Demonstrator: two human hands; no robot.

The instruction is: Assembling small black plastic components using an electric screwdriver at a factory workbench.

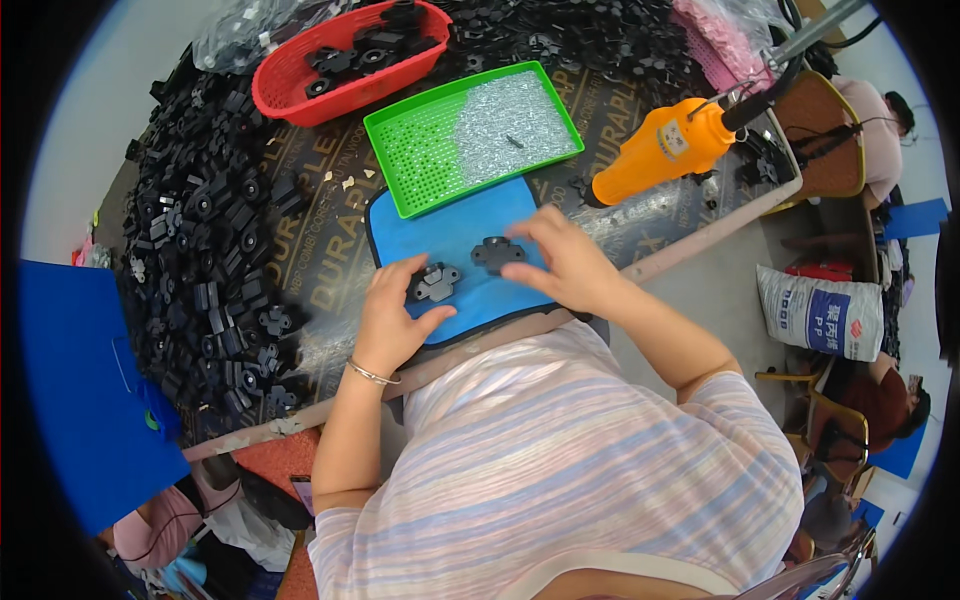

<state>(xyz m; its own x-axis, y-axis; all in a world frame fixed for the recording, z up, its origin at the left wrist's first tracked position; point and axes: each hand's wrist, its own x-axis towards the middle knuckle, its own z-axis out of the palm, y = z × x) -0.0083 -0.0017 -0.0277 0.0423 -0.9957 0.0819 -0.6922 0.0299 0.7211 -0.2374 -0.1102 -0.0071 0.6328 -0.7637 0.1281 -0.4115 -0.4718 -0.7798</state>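
Note:
Two black plastic parts with side lugs rest on a blue mat point(405, 225) in front of me. Around the left-hand black part point(437, 283) my left hand point(388, 315) is curved, fingertips at its edge and thumb held apart below. My right hand point(570, 262) is slightly blurred beside the right-hand black part point(497, 254). Its thumb tip is close to that part's lower right edge, and its fingers are spread above. Whether the thumb touches it, I cannot tell.
A green tray point(400, 203) of small silvery metal pieces stands beyond the mat. Behind it is a red basket point(285, 108) with black parts. Black parts point(215, 250) heap along the left and back. An orange power screwdriver point(660, 150) hangs at right. Other people sit nearby.

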